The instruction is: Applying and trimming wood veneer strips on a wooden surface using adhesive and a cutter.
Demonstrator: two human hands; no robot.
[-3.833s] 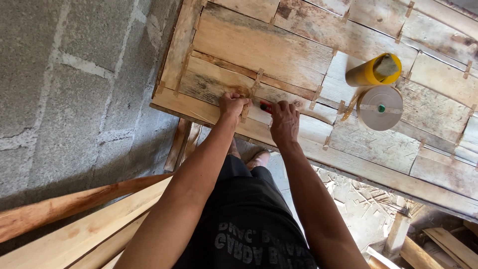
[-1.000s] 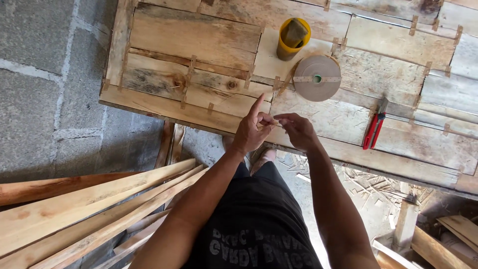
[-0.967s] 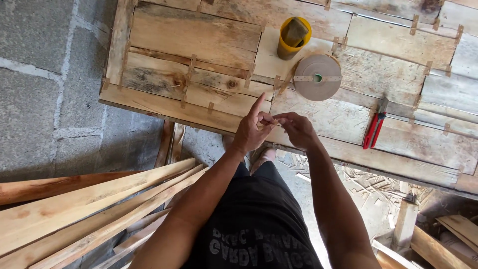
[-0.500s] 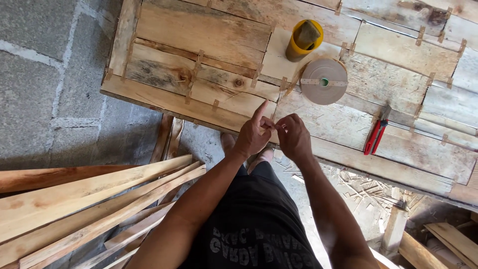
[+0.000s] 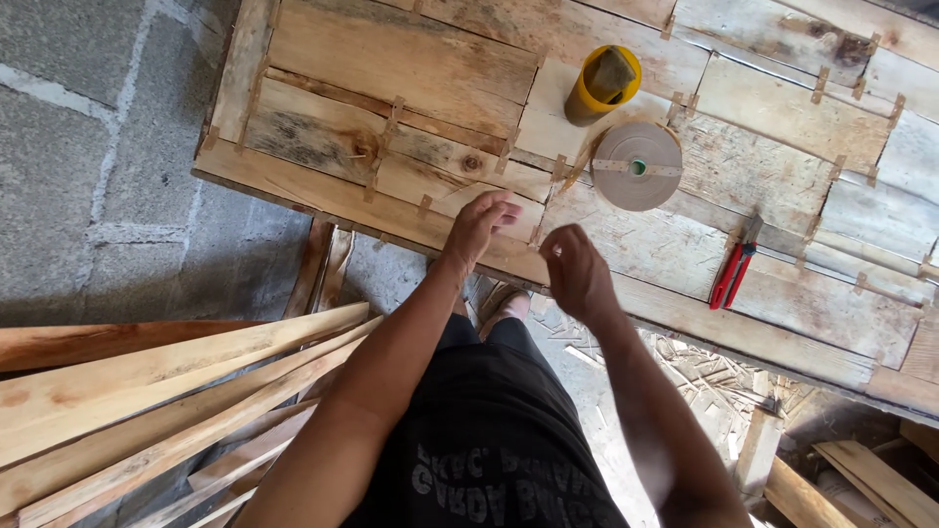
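Observation:
A worktop of weathered wooden boards is joined with small strips of brown tape. My left hand lies with its fingers stretched out on a pale board piece near the front edge. My right hand hovers just to the right, over the front edge, blurred, its fingers curled; whether it holds anything is hidden. Behind the hands lies a roll of brown paper tape, and behind that stands a yellow cup with something grey in it.
A red-handled cutter lies on the boards to the right. Long wooden slats lean at the lower left against a grey block wall. Wood scraps and shavings litter the floor under the worktop.
Both hands were pinched together on something small at the front edge. They have parted: the left hand now lies flat on the board and the right has drawn back a little.

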